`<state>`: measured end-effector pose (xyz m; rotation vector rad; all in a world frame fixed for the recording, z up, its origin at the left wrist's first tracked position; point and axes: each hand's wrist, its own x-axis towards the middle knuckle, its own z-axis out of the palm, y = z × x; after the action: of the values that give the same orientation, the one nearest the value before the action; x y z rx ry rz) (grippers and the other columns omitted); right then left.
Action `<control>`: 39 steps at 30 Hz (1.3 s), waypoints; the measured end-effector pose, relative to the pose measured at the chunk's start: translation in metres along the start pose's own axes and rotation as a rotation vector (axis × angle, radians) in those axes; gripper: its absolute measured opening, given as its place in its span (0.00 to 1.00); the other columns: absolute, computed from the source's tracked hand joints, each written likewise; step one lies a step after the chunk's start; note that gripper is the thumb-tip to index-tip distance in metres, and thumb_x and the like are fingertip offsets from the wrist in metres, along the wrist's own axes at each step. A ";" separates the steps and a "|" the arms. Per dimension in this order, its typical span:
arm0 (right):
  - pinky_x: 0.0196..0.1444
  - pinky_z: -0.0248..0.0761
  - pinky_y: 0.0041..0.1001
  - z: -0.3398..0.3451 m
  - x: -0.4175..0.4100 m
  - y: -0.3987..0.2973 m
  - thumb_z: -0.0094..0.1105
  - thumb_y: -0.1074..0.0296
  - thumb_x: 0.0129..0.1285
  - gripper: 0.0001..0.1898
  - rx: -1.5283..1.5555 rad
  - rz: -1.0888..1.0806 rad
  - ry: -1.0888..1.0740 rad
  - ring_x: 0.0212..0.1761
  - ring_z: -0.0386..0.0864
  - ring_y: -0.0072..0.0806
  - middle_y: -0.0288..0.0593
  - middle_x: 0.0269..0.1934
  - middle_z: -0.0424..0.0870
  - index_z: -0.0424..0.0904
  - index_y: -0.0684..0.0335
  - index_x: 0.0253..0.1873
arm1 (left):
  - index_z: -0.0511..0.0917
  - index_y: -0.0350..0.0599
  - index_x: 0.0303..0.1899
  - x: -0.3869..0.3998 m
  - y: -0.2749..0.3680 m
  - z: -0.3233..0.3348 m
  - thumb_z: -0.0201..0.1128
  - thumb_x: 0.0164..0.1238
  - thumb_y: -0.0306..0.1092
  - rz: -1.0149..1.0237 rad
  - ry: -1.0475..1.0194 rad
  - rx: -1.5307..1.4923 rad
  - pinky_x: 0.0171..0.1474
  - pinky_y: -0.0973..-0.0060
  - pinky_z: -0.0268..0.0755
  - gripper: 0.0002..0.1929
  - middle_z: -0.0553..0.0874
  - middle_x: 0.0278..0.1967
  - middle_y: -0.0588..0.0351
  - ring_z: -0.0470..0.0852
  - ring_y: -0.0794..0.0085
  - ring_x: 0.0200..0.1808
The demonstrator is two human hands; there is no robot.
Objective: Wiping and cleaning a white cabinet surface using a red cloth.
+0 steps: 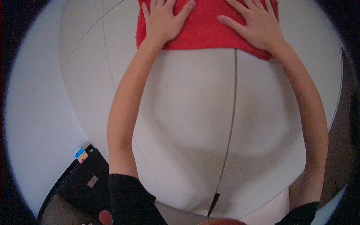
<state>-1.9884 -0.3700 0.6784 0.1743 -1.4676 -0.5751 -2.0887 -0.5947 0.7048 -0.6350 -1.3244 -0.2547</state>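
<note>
A red cloth (206, 31) lies on a white table (194, 112) at the top of the head view, its near edge slightly bowed and its far part cut off by the picture's rim. On the left half of the cloth my left hand (164, 21) rests palm down, fingers apart and thumb out to the right. My right hand (257, 25) presses flat on the right half, thumb pointing left. Some fingertips run out of the picture. Both arms reach forward across the table, with nothing gripped in either hand.
From the cloth's near edge a dark line (232, 123) runs to the table's front edge, ending in a black wedge-shaped mark (214, 204). A black piece of furniture (84, 180) stands at lower left, with a small blue-and-yellow object (81, 155) at its edge.
</note>
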 end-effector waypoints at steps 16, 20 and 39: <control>0.78 0.27 0.51 0.061 0.078 -0.207 0.37 0.31 0.69 0.39 0.101 -0.037 0.103 0.80 0.44 0.43 0.50 0.77 0.51 0.60 0.51 0.75 | 0.59 0.55 0.74 -0.125 -0.192 -0.027 0.51 0.69 0.64 -0.206 0.125 -0.058 0.76 0.49 0.37 0.38 0.58 0.75 0.45 0.53 0.53 0.77; 0.77 0.38 0.56 0.063 0.047 -0.298 0.55 0.44 0.61 0.33 0.394 -0.142 0.136 0.76 0.56 0.46 0.50 0.72 0.63 0.71 0.53 0.69 | 0.59 0.51 0.74 -0.229 -0.206 -0.047 0.51 0.74 0.55 -0.328 0.080 0.095 0.75 0.48 0.40 0.33 0.58 0.75 0.45 0.53 0.49 0.76; 0.77 0.36 0.52 0.025 0.106 -0.133 0.48 0.36 0.64 0.36 0.228 -0.147 0.056 0.78 0.51 0.44 0.49 0.75 0.57 0.65 0.49 0.73 | 0.57 0.60 0.75 -0.060 -0.175 -0.018 0.43 0.72 0.66 -0.270 0.067 0.139 0.72 0.39 0.39 0.36 0.59 0.75 0.52 0.52 0.50 0.76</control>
<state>-2.0470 -0.5267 0.7152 0.4771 -1.4722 -0.5158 -2.1797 -0.7561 0.6952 -0.3273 -1.3493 -0.3963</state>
